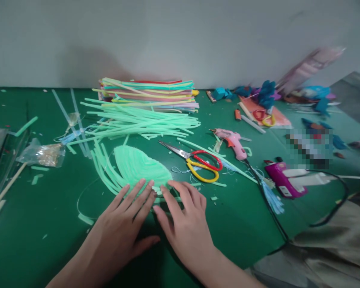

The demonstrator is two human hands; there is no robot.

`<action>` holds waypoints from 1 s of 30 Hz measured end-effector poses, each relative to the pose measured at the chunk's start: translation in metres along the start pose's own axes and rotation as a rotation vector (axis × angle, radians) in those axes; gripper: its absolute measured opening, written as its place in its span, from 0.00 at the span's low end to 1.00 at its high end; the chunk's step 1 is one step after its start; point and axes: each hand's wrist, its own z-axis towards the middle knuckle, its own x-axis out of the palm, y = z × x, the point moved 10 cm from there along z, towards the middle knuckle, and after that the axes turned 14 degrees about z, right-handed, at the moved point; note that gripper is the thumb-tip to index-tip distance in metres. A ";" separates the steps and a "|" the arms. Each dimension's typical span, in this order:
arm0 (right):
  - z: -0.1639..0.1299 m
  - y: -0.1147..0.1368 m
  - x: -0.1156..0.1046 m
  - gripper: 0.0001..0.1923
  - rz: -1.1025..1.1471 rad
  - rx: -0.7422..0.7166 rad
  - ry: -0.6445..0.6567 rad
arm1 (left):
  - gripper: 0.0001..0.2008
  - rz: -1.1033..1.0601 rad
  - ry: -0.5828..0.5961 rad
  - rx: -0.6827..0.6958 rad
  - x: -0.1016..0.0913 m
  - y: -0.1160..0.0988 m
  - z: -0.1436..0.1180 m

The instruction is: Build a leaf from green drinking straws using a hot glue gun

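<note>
- Mint-green foam leaf is lying flat on the green worktop, just in front of both hands, with loose foam strips fanning off its left edge.
- Left hand is pressing down with fingers spread flat, fingertips overlapping the leaf's near edge.
- Right hand is lying open beside it, fingers extended onto the leaf's lower right edge; the near rim of the leaf is hidden under both hands.
- Red-and-yellow scissors are resting just right of the leaf, blades apart.
- Pink glue gun is sitting farther right.
- Stacked coloured foam sheets are standing at the back.
- Blurred clutter at far right is hard to make out.
</note>
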 end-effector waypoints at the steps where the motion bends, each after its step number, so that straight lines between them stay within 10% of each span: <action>1: -0.002 0.003 0.001 0.18 -0.019 -0.025 0.005 | 0.36 0.000 0.000 -0.001 0.000 0.000 0.000; 13: -0.020 0.015 0.025 0.44 -0.085 -0.097 0.155 | 0.33 -0.016 0.010 0.007 0.001 -0.002 -0.001; 22: -0.019 -0.014 -0.011 0.31 -0.112 0.036 0.094 | 0.32 0.007 0.003 -0.007 0.002 -0.001 0.000; 30: -0.026 -0.011 0.016 0.38 -0.157 0.009 0.224 | 0.31 -0.007 -0.031 -0.001 0.001 -0.001 -0.002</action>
